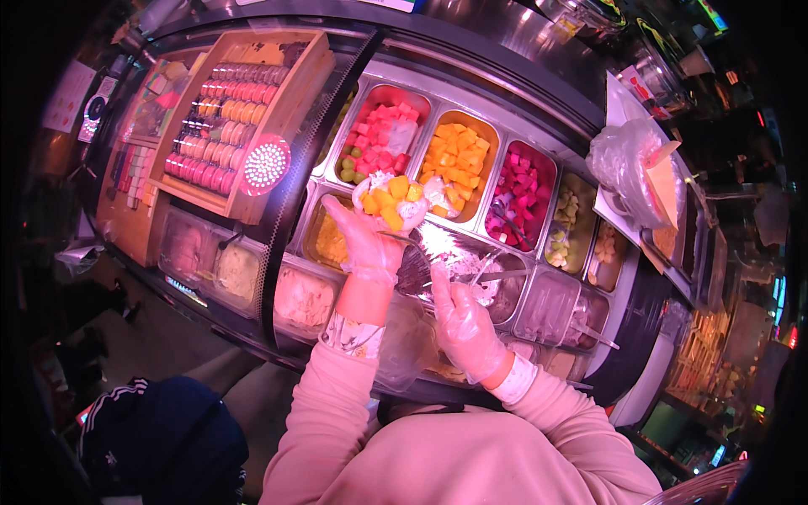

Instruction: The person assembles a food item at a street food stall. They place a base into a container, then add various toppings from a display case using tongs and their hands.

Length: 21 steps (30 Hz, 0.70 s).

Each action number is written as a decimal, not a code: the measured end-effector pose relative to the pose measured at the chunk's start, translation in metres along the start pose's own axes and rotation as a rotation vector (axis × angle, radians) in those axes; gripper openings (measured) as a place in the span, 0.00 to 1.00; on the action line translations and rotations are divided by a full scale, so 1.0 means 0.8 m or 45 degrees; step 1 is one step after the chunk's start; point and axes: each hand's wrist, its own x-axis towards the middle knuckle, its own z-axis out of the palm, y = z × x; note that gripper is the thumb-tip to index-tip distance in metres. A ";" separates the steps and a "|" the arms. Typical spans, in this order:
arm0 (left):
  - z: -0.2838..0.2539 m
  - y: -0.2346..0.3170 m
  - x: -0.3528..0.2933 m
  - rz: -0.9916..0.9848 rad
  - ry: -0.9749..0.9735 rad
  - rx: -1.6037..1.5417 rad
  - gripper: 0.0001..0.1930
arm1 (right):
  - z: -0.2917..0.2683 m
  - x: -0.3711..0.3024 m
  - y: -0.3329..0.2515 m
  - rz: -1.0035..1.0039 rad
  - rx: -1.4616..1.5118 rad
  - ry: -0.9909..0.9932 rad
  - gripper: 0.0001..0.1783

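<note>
My left hand [364, 244], in a clear glove, holds a pale, creamy dessert [389, 204] topped with orange mango cubes. The hand supports it over the pans, beside the shredded yellow filling [328, 241]. My gloved right hand [468, 332] is closed at the near edge of a pan of white cream or shavings [446, 244]. A dark, flat-looking piece [412, 271] lies between both hands; whether my right fingers grip it I cannot make out. A metal utensil [492, 275] rests across the white pan next to my right fingers.
Beyond stand pans of pink cubes [391, 126], mango cubes [457, 156], magenta fruit [523, 181] and pale green fruit [566, 220]. At left is a wooden case of macarons [227, 126]. Clear plastic bags [627, 168] sit at right. A person in dark clothing [164, 438] is at lower left.
</note>
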 end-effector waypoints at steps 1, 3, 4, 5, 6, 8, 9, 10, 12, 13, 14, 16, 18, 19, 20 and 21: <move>0.003 0.002 -0.003 0.005 0.000 0.005 0.52 | 0.001 0.003 0.000 -0.014 -0.003 0.002 0.39; 0.012 0.004 -0.006 0.021 0.002 -0.001 0.50 | -0.003 0.007 0.005 -0.027 -0.053 0.013 0.38; 0.023 0.006 -0.010 0.034 0.005 -0.015 0.49 | -0.006 0.008 0.007 -0.035 -0.078 0.018 0.38; 0.029 0.007 -0.012 0.046 0.008 -0.028 0.48 | -0.011 0.009 0.008 -0.016 -0.084 0.007 0.38; 0.026 0.006 -0.011 0.052 -0.045 -0.027 0.46 | -0.016 0.010 0.009 0.004 -0.091 -0.003 0.38; 0.016 0.003 -0.008 0.064 -0.152 -0.026 0.43 | -0.024 0.013 0.009 0.045 -0.070 0.016 0.38; 0.011 0.002 -0.007 0.045 -0.166 -0.040 0.42 | -0.026 0.014 0.008 0.066 -0.044 0.045 0.38; 0.009 0.000 -0.007 0.023 -0.180 -0.052 0.40 | -0.028 0.015 0.008 0.090 -0.017 0.075 0.39; 0.004 -0.003 -0.010 0.020 -0.228 0.011 0.39 | -0.032 0.018 0.006 0.176 -0.040 0.060 0.39; 0.003 -0.003 -0.013 0.040 -0.264 0.088 0.39 | -0.033 0.020 0.006 0.219 -0.050 0.054 0.40; 0.002 -0.003 -0.015 0.061 -0.299 0.164 0.39 | -0.032 0.020 0.008 0.182 -0.036 0.079 0.40; -0.007 -0.006 -0.011 0.070 -0.317 0.210 0.42 | -0.030 0.020 0.012 0.106 -0.008 0.129 0.40; -0.015 -0.008 -0.010 0.096 -0.267 0.247 0.44 | -0.037 0.017 0.001 0.086 0.035 0.061 0.40; -0.013 -0.011 -0.015 0.110 -0.212 0.262 0.45 | -0.039 0.016 -0.003 0.082 0.054 0.030 0.40; -0.011 -0.012 -0.017 0.124 -0.158 0.278 0.46 | -0.034 0.017 -0.003 0.067 0.072 0.015 0.40; -0.011 -0.014 -0.016 0.117 -0.096 0.229 0.46 | -0.025 0.017 -0.002 0.051 0.090 -0.001 0.40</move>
